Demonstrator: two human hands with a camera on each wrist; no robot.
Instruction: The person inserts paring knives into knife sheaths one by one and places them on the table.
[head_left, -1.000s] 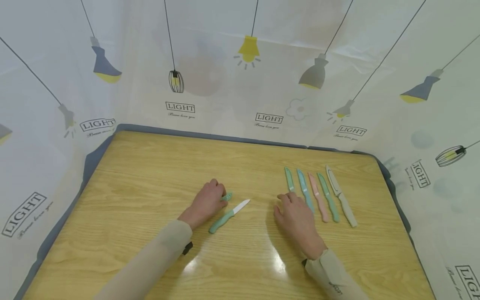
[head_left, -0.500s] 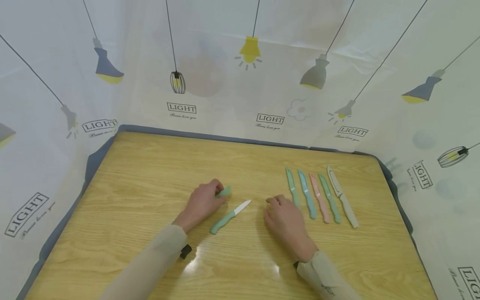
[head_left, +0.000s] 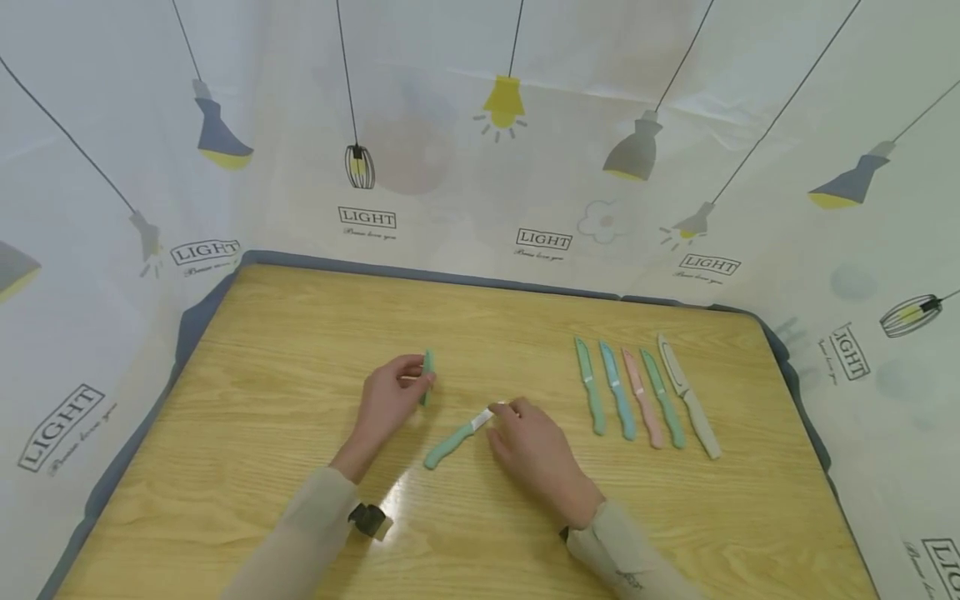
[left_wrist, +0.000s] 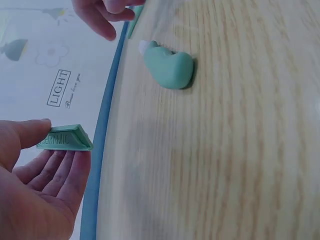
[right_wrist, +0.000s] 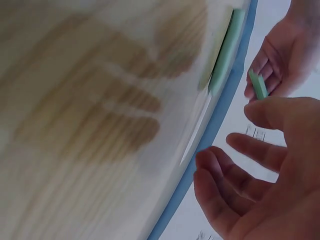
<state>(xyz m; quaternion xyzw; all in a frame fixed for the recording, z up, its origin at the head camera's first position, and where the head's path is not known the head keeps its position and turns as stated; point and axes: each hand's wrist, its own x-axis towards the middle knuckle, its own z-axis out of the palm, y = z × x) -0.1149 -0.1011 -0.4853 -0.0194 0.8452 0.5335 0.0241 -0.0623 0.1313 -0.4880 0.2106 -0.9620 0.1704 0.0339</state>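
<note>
My left hand (head_left: pixel 386 398) pinches a green knife sheath (left_wrist: pixel 67 139) between thumb and fingers, above the table. Raised letters reading CERAMIC show on its side in the left wrist view. A small paring knife (head_left: pixel 447 447) with a green handle and bare white blade lies on the table between the hands, its tip pointing away to the right. Close over that tip is my right hand (head_left: pixel 538 454), which covers the end of the blade in the head view. Its fingers (right_wrist: pixel 250 180) are loosely bent with nothing between them in the right wrist view.
To the right lie several sheathed knives in a row: a green knife (head_left: pixel 589 387), a blue knife (head_left: pixel 617 389), a pink knife (head_left: pixel 642 398), another green knife (head_left: pixel 663 398) and a larger cream knife (head_left: pixel 690 398). A lamp-printed curtain (head_left: pixel 465 192) surrounds the wooden table (head_left: pixel 300 325).
My left hand has drawn back left, lifting the sheath and turning it upright. My right hand has moved left from beside the row of knives to the bare blade's tip.
</note>
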